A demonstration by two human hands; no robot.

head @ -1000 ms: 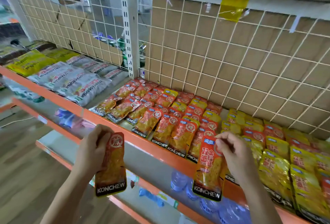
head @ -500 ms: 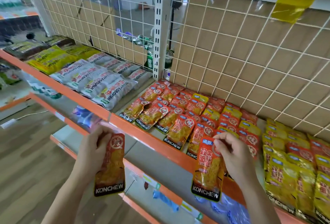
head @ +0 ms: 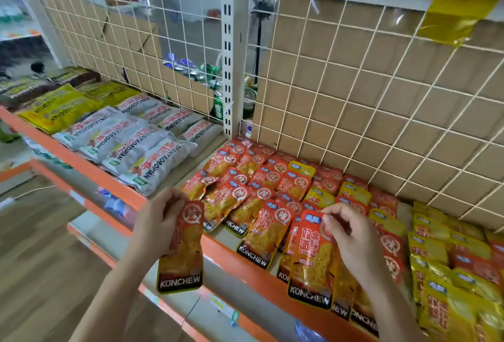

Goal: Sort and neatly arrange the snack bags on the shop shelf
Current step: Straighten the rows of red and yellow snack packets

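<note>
My left hand (head: pixel 159 228) grips the top of a red KONCHEW snack bag (head: pixel 181 254) that hangs in front of the orange shelf edge (head: pixel 226 256). My right hand (head: pixel 351 241) pinches the top of a second red KONCHEW bag (head: pixel 309 262), held over the shelf's front edge. Behind them, rows of red KONCHEW bags (head: pixel 261 186) lie overlapping on the shelf, with a few yellow bags (head: pixel 301 168) mixed among them. A block of yellow bags (head: pixel 447 268) fills the right end.
White SHANYAOBOPIAN bags (head: pixel 141 145) and yellow bags (head: pixel 58 108) lie in the left shelf bay. A white upright post (head: pixel 230 55) divides the bays, backed by wire grid and cardboard (head: pixel 381 82). Lower orange shelves (head: pixel 90 205) sit below; wood floor at left.
My view has shifted left and nearer the shelf. Both hands, each still holding its bag, have risen closer to the shelf edge; the right-hand bag now overlaps the front row.
</note>
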